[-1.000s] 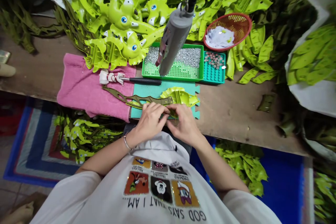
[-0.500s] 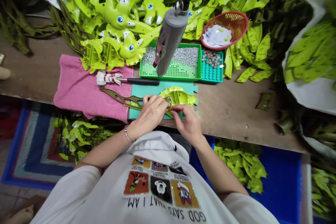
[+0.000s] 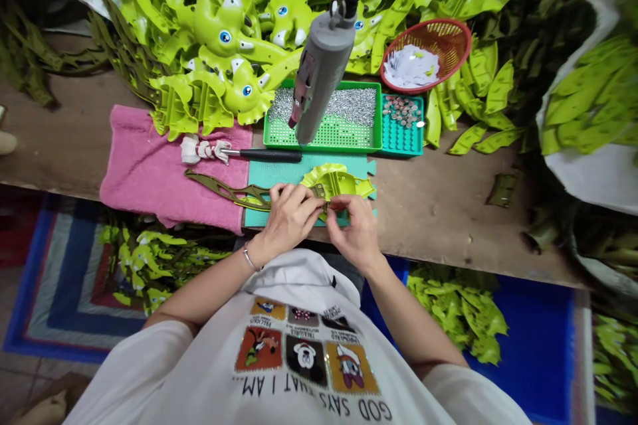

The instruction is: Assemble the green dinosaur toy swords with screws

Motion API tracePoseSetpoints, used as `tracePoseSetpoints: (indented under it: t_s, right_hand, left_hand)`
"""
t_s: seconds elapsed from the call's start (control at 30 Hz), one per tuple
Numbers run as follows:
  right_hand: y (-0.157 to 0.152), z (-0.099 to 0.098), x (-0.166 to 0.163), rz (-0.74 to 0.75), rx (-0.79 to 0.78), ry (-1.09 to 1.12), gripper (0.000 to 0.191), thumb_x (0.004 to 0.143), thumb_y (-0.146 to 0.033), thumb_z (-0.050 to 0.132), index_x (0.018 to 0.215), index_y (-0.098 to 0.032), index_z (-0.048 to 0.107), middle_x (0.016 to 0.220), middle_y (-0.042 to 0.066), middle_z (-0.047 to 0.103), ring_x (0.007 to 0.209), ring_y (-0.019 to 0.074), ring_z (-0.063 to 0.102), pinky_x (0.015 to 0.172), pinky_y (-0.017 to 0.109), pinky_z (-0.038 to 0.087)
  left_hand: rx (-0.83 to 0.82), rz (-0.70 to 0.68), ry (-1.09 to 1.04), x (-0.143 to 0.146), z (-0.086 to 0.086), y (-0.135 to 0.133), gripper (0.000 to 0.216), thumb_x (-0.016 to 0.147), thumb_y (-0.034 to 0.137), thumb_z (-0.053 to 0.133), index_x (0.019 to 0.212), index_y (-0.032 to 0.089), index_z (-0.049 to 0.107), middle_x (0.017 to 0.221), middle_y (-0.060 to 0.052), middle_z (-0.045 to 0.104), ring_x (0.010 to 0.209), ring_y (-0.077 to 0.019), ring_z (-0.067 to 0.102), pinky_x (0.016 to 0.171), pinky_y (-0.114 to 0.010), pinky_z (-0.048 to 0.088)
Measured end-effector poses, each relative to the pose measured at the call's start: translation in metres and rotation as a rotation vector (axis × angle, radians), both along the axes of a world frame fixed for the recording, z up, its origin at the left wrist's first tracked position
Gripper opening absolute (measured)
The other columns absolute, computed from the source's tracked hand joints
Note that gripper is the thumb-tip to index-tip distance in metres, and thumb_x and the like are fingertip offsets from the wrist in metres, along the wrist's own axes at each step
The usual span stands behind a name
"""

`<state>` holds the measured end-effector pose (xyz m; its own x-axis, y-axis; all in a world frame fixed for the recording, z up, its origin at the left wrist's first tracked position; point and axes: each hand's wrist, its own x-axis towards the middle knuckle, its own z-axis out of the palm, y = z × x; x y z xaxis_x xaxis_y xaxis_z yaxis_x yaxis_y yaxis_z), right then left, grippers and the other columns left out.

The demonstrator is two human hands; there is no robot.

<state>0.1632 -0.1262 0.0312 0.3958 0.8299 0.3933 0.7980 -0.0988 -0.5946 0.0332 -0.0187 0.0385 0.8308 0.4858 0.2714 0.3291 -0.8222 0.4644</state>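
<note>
My left hand (image 3: 290, 212) presses closed on the right end of a long olive-green spiked plastic strip (image 3: 226, 189) that runs left over the pink towel (image 3: 149, 169). My right hand (image 3: 351, 229) pinches the near edge of a bright lime-green toy shell (image 3: 335, 180). Both parts lie on a teal foam mat (image 3: 279, 174) at the bench's front edge, and they meet between my fingertips. The exact joint is hidden by my fingers.
A grey powered screwdriver (image 3: 321, 73) hangs above a green tray of screws (image 3: 349, 116). Beside it sit a small teal tray (image 3: 405, 126) and a red basket (image 3: 428, 53). A black-handled tool (image 3: 249, 154) lies on the towel. Piles of lime dinosaur parts (image 3: 219, 33) fill the back.
Both hands shifted slightly forward onto the mat. The left hand slid along the olive strip toward the lime shell, and the right hand's fingers closed in on the shell's edge.
</note>
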Motion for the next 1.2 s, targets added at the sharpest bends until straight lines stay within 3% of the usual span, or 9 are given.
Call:
tracePoseSetpoints:
  t_s: [0.1, 0.27, 0.57, 0.83, 1.0, 1.2]
  right_hand:
    - [0.000, -0.001, 0.000, -0.010, -0.035, 0.045, 0.019, 0.085, -0.015, 0.056, 0.101, -0.024, 0.054, 0.083, 0.002, 0.066, 0.077, 0.0213, 0.062, 0.072, 0.037, 0.048]
    - [0.001, -0.001, 0.001, -0.018, -0.080, 0.095, 0.019, 0.085, -0.017, 0.056, 0.102, -0.024, 0.055, 0.085, 0.003, 0.066, 0.080, 0.0225, 0.062, 0.075, 0.039, 0.049]
    - [0.001, -0.001, 0.000, -0.005, -0.026, 0.008, 0.018, 0.086, -0.014, 0.056, 0.102, -0.023, 0.052, 0.083, 0.002, 0.067, 0.076, 0.0204, 0.063, 0.070, 0.036, 0.047]
    - [0.000, -0.003, -0.001, -0.012, -0.051, 0.063, 0.015, 0.087, -0.016, 0.057, 0.099, -0.023, 0.056, 0.083, 0.003, 0.067, 0.077, 0.0216, 0.064, 0.072, 0.039, 0.049]
    - [-0.004, 0.014, 0.002, 0.052, -0.030, 0.148, 0.010, 0.089, -0.015, 0.055, 0.092, -0.023, 0.060, 0.088, 0.006, 0.069, 0.084, 0.0208, 0.067, 0.076, 0.037, 0.054]
    - [-0.019, 0.023, -0.001, -0.068, 0.004, 0.203, 0.012, 0.089, -0.015, 0.057, 0.086, -0.023, 0.066, 0.085, 0.005, 0.072, 0.081, 0.0186, 0.069, 0.076, 0.035, 0.058]
  left_hand:
    - [-0.025, 0.017, 0.012, 0.000, -0.001, 0.000, 0.024, 0.098, 0.028, 0.055, 0.117, 0.021, 0.068, 0.095, -0.005, 0.067, 0.093, -0.0210, 0.056, 0.091, -0.041, 0.032]
    - [0.000, -0.001, 0.018, -0.002, -0.003, 0.001, 0.020, 0.098, 0.028, 0.055, 0.103, 0.030, 0.074, 0.086, -0.002, 0.068, 0.089, -0.0195, 0.057, 0.098, -0.044, 0.029]
    - [0.095, -0.030, -0.086, -0.010, -0.007, 0.002, 0.023, 0.097, 0.025, 0.057, 0.116, 0.020, 0.068, 0.094, -0.004, 0.074, 0.090, -0.0193, 0.062, 0.106, -0.046, 0.028]
    - [0.290, -0.117, -0.050, -0.017, -0.015, 0.001, 0.023, 0.095, 0.020, 0.056, 0.112, 0.026, 0.070, 0.098, -0.003, 0.074, 0.095, -0.0199, 0.061, 0.110, -0.052, 0.027]
    - [0.237, -0.223, 0.057, -0.019, -0.021, 0.006, 0.031, 0.095, 0.016, 0.053, 0.121, 0.027, 0.067, 0.103, -0.005, 0.074, 0.102, -0.0207, 0.061, 0.112, -0.055, 0.029]
    - [0.272, -0.384, 0.052, -0.025, -0.016, 0.017, 0.040, 0.095, 0.007, 0.050, 0.128, 0.025, 0.062, 0.125, -0.004, 0.070, 0.111, -0.0199, 0.061, 0.116, -0.054, 0.028]
